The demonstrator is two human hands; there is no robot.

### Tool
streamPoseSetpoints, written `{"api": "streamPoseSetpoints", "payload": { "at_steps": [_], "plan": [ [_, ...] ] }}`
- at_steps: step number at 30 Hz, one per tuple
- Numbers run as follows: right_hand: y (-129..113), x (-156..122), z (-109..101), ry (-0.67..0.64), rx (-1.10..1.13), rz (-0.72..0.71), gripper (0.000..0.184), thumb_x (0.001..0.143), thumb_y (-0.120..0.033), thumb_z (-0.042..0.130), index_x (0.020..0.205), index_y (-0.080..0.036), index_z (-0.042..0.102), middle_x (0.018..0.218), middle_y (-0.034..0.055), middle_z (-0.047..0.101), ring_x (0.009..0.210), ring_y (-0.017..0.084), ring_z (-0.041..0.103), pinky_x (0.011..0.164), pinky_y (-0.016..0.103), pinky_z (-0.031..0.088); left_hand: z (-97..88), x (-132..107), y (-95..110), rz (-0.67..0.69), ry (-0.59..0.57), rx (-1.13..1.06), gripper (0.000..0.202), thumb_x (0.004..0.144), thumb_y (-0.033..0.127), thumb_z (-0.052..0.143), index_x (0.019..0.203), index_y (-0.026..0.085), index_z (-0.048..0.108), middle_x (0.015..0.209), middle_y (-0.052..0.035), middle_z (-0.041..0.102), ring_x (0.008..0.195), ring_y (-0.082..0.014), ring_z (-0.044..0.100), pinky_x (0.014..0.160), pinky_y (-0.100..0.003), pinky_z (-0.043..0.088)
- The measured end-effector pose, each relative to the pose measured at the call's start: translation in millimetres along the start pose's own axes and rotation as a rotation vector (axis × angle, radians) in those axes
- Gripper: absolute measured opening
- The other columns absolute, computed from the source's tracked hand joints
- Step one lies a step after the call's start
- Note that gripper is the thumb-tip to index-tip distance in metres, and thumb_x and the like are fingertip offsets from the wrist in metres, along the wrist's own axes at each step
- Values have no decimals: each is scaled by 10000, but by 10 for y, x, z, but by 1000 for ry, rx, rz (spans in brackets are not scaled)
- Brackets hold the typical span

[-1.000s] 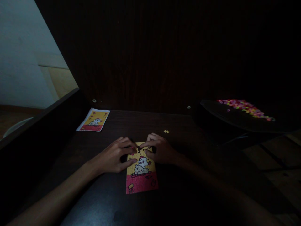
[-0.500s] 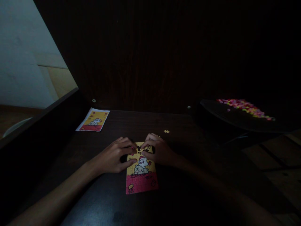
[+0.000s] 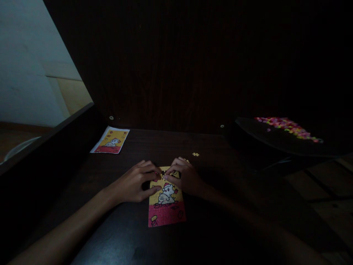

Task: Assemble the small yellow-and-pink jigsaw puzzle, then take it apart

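A small yellow and red jigsaw puzzle (image 3: 166,208) with a white cartoon animal lies on the dark table (image 3: 116,235). My left hand (image 3: 135,182) rests on its upper left edge, fingers curled and pressing down on the pieces. My right hand (image 3: 183,175) sits on the upper right corner, thumb and forefinger pinched close together over the top row. What the pinch holds is too small and dim to make out. A gap in the top row shows dark between my fingertips.
A printed reference picture (image 3: 110,140) lies at the far left of the table. A loose yellow puzzle piece (image 3: 195,154) lies beyond my right hand. At the right, a dark tray (image 3: 264,136) carries a heap of colourful pieces (image 3: 288,127). A dark panel stands behind the table.
My right thumb and forefinger have closed a little and shifted slightly left over the puzzle's top row. The left hand stays put.
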State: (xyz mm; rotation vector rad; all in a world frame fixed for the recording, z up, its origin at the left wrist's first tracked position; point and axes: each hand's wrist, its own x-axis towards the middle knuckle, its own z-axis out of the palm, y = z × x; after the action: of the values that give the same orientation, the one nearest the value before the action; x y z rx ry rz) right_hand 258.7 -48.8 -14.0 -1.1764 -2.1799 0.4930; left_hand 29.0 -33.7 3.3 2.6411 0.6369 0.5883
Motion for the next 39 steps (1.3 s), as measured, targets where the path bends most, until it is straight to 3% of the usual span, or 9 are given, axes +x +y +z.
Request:
{"api": "streamPoseSetpoints", "payload": {
  "at_steps": [14, 26, 34, 39],
  "plan": [
    [-13, -17, 26, 53, -42, -61, 56, 812, -121, 700, 799, -174, 716, 809, 24, 609, 784, 168, 560, 708, 303, 431, 6, 9, 6, 4, 6, 5, 216, 904, 322, 635, 1078, 216, 708, 1089, -61, 680, 996, -224, 599, 895, -400, 471],
    [-22, -35, 55, 7, -44, -42, 41, 811, -160, 718, 848, -174, 724, 838, 29, 599, 798, 171, 561, 707, 303, 446, 0, 6, 18, -18, -7, 10, 219, 894, 314, 643, 1075, 204, 699, 1084, -68, 679, 999, -234, 601, 885, -402, 476],
    [95, 28, -133, 80, -15, -73, 158, 784, -54, 633, 843, -185, 698, 845, 26, 594, 811, 169, 569, 727, 304, 452, 3, 5, 21, 1, 20, 2, 205, 900, 310, 642, 1062, 200, 702, 1061, -69, 683, 967, -224, 611, 867, -402, 487],
    [151, 53, -233, 8, -47, -112, 105, 776, -112, 677, 830, -196, 708, 823, 21, 589, 783, 165, 565, 711, 299, 451, 14, 0, 22, 5, 27, -42, 216, 898, 276, 642, 1093, 199, 696, 1074, -73, 687, 991, -222, 620, 885, -403, 496]
  ]
}}
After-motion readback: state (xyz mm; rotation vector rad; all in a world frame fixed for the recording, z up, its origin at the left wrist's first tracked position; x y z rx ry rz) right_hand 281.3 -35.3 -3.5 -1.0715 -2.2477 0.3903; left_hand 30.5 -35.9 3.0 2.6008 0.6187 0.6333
